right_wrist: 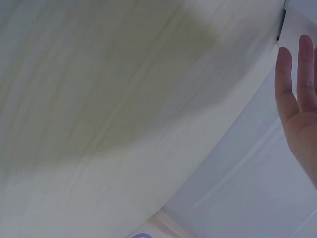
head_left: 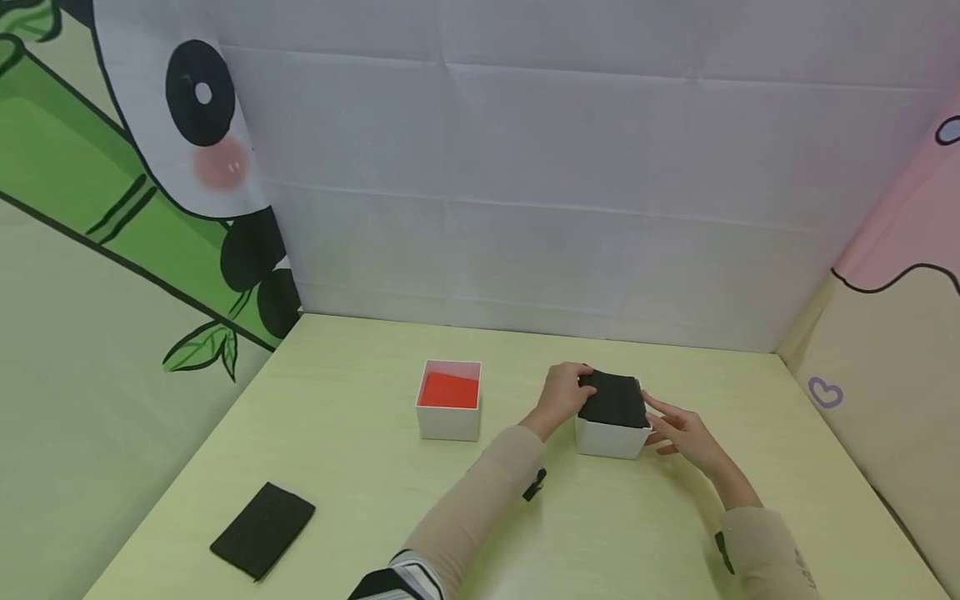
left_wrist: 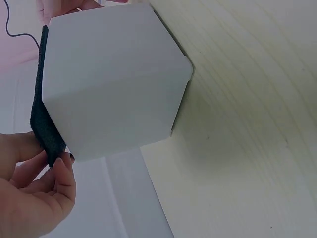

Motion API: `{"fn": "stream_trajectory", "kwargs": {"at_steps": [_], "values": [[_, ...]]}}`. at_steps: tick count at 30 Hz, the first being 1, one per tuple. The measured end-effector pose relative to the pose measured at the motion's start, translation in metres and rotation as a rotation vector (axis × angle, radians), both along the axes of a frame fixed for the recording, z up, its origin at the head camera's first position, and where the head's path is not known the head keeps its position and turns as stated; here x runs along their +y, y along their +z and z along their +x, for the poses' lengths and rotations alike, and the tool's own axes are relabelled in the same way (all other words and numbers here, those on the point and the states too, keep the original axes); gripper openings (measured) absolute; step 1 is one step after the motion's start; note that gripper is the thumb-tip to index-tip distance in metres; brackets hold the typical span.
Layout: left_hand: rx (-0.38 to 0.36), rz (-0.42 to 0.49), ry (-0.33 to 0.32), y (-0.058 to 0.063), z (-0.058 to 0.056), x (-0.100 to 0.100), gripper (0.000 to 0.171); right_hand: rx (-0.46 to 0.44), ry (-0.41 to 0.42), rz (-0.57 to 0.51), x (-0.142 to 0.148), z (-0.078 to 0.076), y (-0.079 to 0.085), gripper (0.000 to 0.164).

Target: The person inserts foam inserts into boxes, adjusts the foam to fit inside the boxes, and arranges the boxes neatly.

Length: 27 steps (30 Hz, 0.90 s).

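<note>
A black felt cloth [head_left: 613, 399] lies across the top of a white box [head_left: 611, 438] at the right of the table. My left hand [head_left: 562, 395] pinches the cloth's left edge between thumb and fingers; the left wrist view shows the folded felt [left_wrist: 45, 124] held at the rim of the box [left_wrist: 109, 84]. On the box's opposite side, my right hand [head_left: 684, 435] has its fingers extended along the wall, the upper fingertips right at the cloth's edge. Straight fingers [right_wrist: 305, 69] show in the right wrist view. The cloth hides the inside of this box.
A second white box [head_left: 448, 423] stands to the left, with a red sheet [head_left: 450, 390] inside. Another black felt piece [head_left: 263, 530], folded flat, lies on the table [head_left: 360, 500] at the front left. A pale backdrop [head_left: 525, 208] rises behind the table's far edge.
</note>
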<state>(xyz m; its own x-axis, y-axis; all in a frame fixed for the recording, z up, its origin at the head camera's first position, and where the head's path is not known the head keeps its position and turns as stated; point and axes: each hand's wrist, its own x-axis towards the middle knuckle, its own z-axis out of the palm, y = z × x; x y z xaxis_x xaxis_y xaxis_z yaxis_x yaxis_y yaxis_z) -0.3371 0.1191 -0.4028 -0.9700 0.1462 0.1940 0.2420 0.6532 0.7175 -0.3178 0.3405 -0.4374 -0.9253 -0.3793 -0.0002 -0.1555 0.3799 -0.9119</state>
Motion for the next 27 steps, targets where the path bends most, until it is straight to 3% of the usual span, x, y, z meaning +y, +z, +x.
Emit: {"fn": "stream_trajectory", "kwargs": {"at_steps": [8,15,22,27], "values": [[0.076,-0.237,0.062,-0.010,0.007,-0.001,0.028,-0.015,-0.018,-0.003,-0.006,0.011,-0.006,0.052],[0.134,-0.347,0.095,-0.016,0.013,-0.002,0.027,-0.018,-0.017,-0.014,-0.010,0.019,-0.010,0.052],[0.187,-0.507,0.064,-0.017,0.019,-0.005,0.027,-0.015,-0.026,-0.021,-0.014,0.027,-0.013,0.052],[0.187,-0.547,0.043,-0.023,0.017,-0.002,0.021,-0.015,-0.032,-0.024,-0.012,0.025,-0.015,0.051]]}}
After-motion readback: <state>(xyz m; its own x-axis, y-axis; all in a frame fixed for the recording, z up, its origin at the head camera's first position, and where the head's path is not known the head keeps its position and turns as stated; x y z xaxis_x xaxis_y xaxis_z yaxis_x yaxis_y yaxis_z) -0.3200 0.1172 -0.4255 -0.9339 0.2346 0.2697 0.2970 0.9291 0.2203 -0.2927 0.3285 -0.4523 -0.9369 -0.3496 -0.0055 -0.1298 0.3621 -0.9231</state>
